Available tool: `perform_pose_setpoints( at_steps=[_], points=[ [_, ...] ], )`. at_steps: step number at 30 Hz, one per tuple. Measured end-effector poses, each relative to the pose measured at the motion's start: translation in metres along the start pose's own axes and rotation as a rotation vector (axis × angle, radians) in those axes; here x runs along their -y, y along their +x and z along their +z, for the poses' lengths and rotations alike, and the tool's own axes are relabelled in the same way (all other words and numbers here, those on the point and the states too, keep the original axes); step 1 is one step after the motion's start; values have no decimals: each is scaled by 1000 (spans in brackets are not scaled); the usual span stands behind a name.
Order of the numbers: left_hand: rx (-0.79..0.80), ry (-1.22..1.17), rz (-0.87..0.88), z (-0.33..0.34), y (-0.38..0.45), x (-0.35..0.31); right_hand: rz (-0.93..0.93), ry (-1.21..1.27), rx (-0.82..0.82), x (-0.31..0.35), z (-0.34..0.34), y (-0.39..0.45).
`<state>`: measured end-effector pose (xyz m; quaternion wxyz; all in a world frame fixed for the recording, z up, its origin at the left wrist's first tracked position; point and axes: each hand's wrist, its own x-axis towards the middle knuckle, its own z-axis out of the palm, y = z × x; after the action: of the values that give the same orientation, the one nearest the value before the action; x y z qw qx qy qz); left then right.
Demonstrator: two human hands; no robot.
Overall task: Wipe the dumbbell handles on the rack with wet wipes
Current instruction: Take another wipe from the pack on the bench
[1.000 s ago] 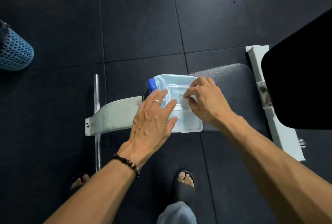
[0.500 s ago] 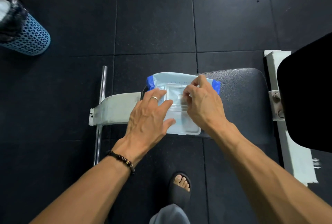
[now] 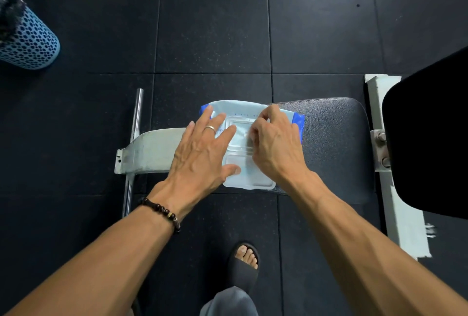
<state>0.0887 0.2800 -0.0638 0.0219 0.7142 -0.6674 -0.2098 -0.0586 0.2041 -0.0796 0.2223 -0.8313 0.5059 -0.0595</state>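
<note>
My left hand [image 3: 200, 151] lies flat, fingers straight, pinning the wet wipes pack [image 3: 249, 143] to the bench pad [image 3: 331, 138]. My right hand [image 3: 274, 143] curls, pinching at its opening; if the left eases, the pack may lift with the wipe.

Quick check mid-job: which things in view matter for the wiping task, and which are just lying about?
In use:
- white-and-blue plastic wet-wipe pack, lying on the bench pad
- left hand, flat on the pack
- right hand, fingers curled at the pack's opening

Lying about:
- black padded bench seat
- blue perforated foam roller
- chrome metal bar
- black rubber floor tiles
</note>
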Motion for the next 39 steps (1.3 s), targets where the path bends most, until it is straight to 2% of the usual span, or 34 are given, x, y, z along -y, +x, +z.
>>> perform_pose_setpoints(
  at_steps=[3, 9, 12, 15, 18, 19, 21, 23, 29, 31, 33, 37, 39],
  points=[
    [8, 18, -7, -1, 0, -2, -44, -54, 21, -3, 4, -1],
    [44, 21, -23, -6, 1, -9, -109, 195, 176, -17, -18, -3],
    [53, 8, -32, -5, 1, -7, 32, 371, 257, -17, -39, 1],
    [57, 8, -36, -6, 3, -6, 252, 529, 207, -18, -50, 8],
    [77, 29, -42, -9, 5, -9, 345, 684, 252, -16, -51, 9],
    [79, 30, -41, -10, 5, -11, 338, 677, 288, -13, -50, 8],
    [79, 18, -29, -12, 3, -12, 194, 446, 319, -10, -45, 6],
    [112, 30, -16, -13, 3, -14, 115, 282, 278, -7, -41, 5],
    [181, 114, -41, -17, 10, -16, 210, 593, 229, -5, -61, 0],
    [191, 119, -54, -21, 10, -18, 246, 676, 140, -3, -72, 0],
    [199, 115, -66, -24, 12, -20, 268, 723, 57, -2, -84, 5],
    [222, 129, -55, -26, 12, -23, 241, 776, 64, 3, -102, 8],
    [238, 25, -69, -32, 10, -26, 235, 820, 47, 7, -112, 8]
  ],
)
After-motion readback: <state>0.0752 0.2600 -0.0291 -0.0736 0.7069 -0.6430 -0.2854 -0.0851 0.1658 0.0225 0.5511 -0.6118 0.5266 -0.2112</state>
